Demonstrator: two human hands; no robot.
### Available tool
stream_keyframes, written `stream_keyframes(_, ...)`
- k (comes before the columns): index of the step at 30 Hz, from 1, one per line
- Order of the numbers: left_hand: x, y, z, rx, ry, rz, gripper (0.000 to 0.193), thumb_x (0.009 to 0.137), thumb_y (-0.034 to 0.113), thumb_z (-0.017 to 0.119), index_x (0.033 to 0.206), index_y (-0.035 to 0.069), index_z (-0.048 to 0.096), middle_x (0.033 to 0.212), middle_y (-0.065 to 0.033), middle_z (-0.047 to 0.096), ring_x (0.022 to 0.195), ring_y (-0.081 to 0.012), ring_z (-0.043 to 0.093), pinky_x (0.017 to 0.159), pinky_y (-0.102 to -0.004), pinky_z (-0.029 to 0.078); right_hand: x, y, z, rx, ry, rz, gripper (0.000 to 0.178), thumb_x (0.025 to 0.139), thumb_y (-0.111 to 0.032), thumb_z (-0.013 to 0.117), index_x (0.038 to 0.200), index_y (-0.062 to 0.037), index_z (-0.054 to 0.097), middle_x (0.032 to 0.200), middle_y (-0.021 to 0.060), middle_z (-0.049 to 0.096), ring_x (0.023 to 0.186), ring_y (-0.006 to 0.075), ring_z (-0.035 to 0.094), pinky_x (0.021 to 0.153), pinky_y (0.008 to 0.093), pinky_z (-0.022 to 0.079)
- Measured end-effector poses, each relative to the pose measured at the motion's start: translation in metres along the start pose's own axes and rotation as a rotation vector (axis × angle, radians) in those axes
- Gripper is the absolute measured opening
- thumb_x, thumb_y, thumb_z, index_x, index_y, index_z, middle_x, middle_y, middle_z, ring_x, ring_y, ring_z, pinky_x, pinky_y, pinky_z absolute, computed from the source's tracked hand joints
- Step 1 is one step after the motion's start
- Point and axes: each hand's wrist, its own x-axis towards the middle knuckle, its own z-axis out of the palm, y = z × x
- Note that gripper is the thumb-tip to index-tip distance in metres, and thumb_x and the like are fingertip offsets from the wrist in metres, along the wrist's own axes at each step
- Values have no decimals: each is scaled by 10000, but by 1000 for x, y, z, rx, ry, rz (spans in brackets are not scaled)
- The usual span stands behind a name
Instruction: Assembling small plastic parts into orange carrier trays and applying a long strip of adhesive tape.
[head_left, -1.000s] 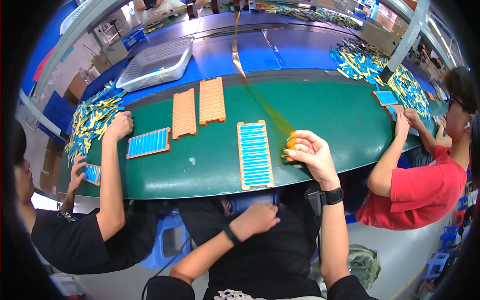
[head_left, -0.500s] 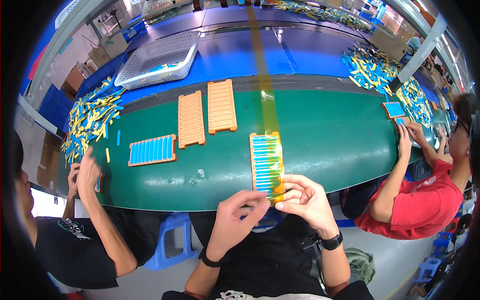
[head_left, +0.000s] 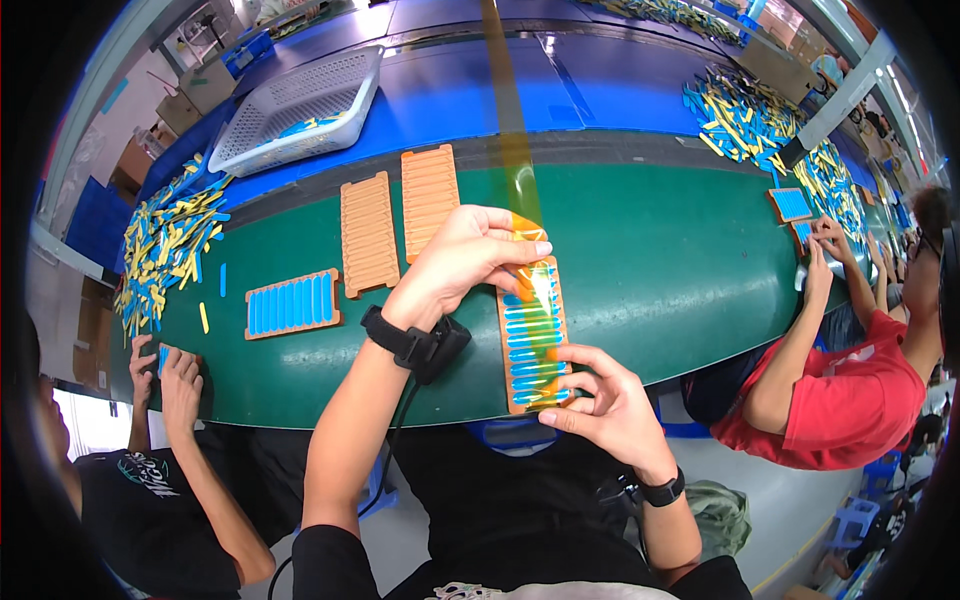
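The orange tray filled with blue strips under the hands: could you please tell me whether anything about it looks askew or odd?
Nothing stands out. The orange tray of blue strips lies flat on the green belt; left hand presses yellow transparent tape along it, right hand steadies its near end.

The top end of the orange tray (head_left: 532, 335) is covered by the left hand (head_left: 462, 262), and its near corner is hidden under the fingers of the right hand (head_left: 605, 405). The yellow tape strip (head_left: 507, 100) is cut off at the upper edge, so its source cannot be seen. The small blue and yellow pieces in the white basket (head_left: 300, 105) are too small to be told apart.
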Motion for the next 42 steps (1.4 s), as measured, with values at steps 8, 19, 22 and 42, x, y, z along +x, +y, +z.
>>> stream_keyframes(8,-11,-4,4,27,86,155,310,869,113,784,1116,-18,649,921,-84,729,790,-131,719,633,-230,596,-4,-7,1,-181,69,-102,490,810,80,778,1260,27,592,1222,101,565,1058,145,628,870,274,602)
stream_keyframes(19,-23,-7,6,9,51,169,473,831,50,800,1235,-56,578,943,-98,721,789,-133,708,654,-236,563,-1,5,-6,-239,110,33,280,850,1,779,1114,16,690,920,25,688,780,30,610,610,182,493)
stream_keyframes(22,-25,-7,8,-15,42,109,505,821,34,803,1256,-51,563,946,-97,718,770,-129,700,643,-244,562,0,6,-5,-314,148,-2,254,850,-15,784,1090,13,703,875,-1,678,663,-4,515,550,166,405)
stream_keyframes(42,-22,-21,8,17,68,92,512,819,-16,783,1271,-44,543,980,-116,723,817,-145,709,657,-260,564,2,-5,0,-693,128,25,150,846,-62,781,966,-9,709,567,10,376,520,94,297,502,297,297)
